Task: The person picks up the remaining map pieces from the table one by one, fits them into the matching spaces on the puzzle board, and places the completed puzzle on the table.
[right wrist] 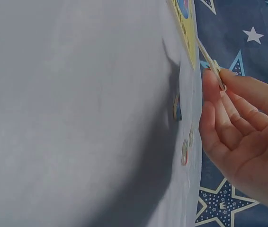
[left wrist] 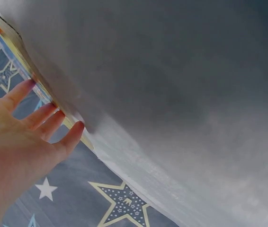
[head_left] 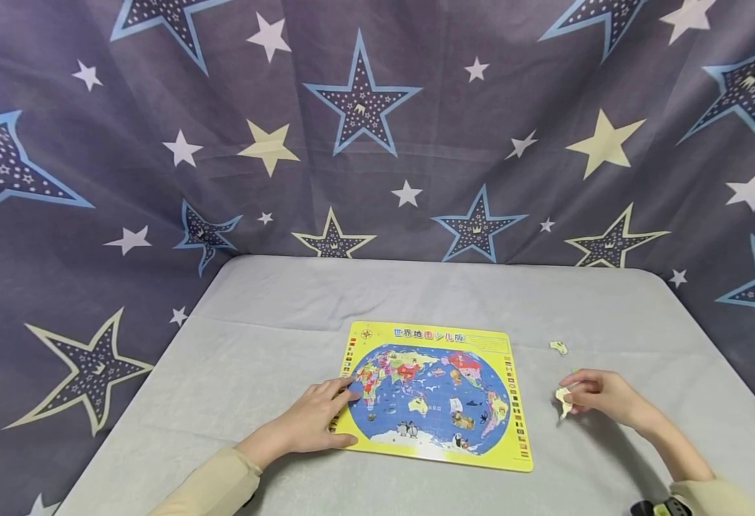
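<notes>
A world-map puzzle board (head_left: 429, 459) with a yellow border lies flat on the table, its blue map showing coloured continents. My left hand (head_left: 316, 419) rests on the board's left edge, fingers spread over the border and map, thumb near the lower left corner. To the right of the board, my right hand (head_left: 599, 398) pinches a small pale-yellow puzzle piece (head_left: 564, 403) between thumb and fingertips. The right wrist view shows this puzzle piece (right wrist: 213, 68) edge-on, raised above the cloth.
Another small pale puzzle piece (head_left: 559, 347) lies beyond my right hand. In the right wrist view, a bluish piece (right wrist: 177, 108) and a reddish-edged piece (right wrist: 185, 152) lie on the grey tablecloth (right wrist: 77, 94). A star-printed curtain (head_left: 377, 179) hangs behind the table.
</notes>
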{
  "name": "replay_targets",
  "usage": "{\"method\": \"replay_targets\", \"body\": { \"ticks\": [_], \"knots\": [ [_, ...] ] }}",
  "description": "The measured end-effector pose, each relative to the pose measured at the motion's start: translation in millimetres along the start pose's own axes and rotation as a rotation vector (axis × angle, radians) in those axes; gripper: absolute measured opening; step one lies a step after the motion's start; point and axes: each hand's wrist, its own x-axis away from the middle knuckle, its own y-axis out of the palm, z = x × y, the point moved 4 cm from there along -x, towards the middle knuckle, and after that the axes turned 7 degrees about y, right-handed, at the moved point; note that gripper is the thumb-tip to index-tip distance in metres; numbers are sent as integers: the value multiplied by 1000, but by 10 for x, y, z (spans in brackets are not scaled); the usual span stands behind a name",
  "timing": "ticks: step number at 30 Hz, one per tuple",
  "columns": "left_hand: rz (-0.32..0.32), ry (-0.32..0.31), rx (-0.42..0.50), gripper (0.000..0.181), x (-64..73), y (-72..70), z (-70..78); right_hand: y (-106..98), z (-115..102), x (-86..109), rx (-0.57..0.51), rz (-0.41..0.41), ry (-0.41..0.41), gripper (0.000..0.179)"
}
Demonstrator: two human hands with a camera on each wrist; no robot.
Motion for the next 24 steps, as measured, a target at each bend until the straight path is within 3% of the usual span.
{"method": "replay_targets", "body": {
  "ticks": [24],
  "knots": [
    [-5, -7, 13, 68, -6, -1, 1, 217, -158, -161, 5, -62, -12, 32]
  ]
}}
